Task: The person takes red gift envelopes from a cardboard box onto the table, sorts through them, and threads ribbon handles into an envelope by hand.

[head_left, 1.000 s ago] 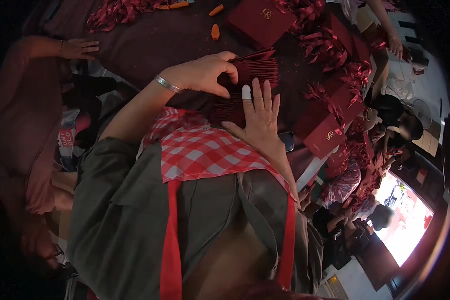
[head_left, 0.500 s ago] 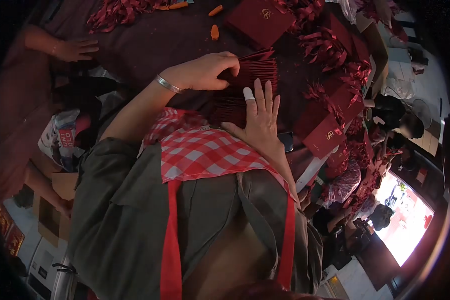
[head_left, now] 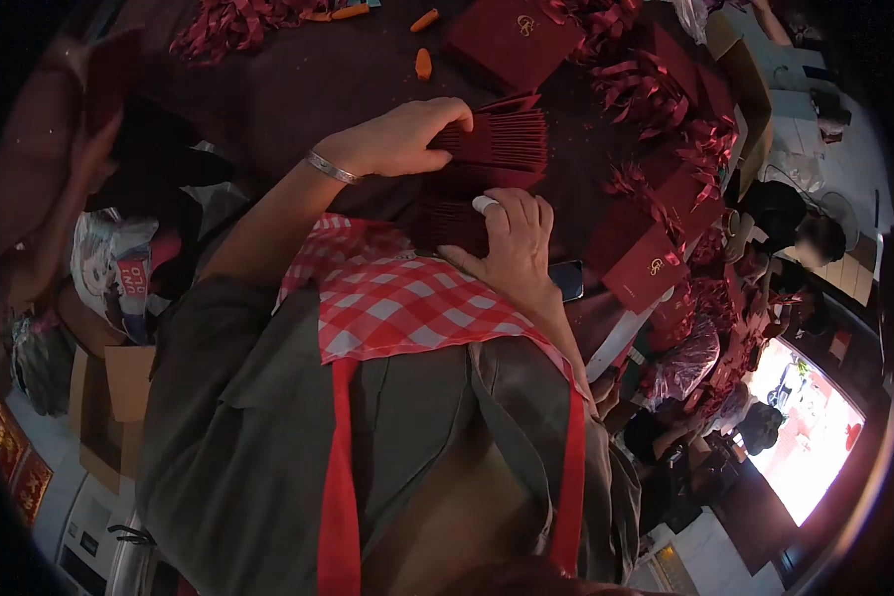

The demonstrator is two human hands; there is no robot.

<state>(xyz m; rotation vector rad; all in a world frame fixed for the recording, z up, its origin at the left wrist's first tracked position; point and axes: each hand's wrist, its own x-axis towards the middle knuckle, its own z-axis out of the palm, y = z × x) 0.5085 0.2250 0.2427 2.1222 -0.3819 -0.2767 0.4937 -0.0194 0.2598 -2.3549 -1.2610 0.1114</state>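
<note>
A fanned stack of dark red folded paper pieces (head_left: 512, 139) lies on the dark cloth in front of me. My left hand (head_left: 402, 137), with a silver bracelet on its wrist, grips the left end of this stack between thumb and fingers. Nearer to my checked apron (head_left: 417, 308) is a second dark red stack (head_left: 454, 226). Over its right end my right hand (head_left: 515, 233) is closed, fingers bent and thumb on the near side. A white cover (head_left: 484, 204) sits on one fingertip. The phone-like dark object (head_left: 567, 280) lies beside my right wrist.
Dark red boxes (head_left: 515, 45) with gold print and heaps of red ribbon (head_left: 646, 94) fill the right side. Small orange objects (head_left: 423, 65) lie at the far side. At left are another person's arm (head_left: 89, 159) and an open carton (head_left: 127, 382). A bright screen (head_left: 805, 427) glows at right.
My right hand has drawn toward me and its spread fingers have bent onto the near stack. My left hand has barely moved. The person at left now raises a dark red flat piece.
</note>
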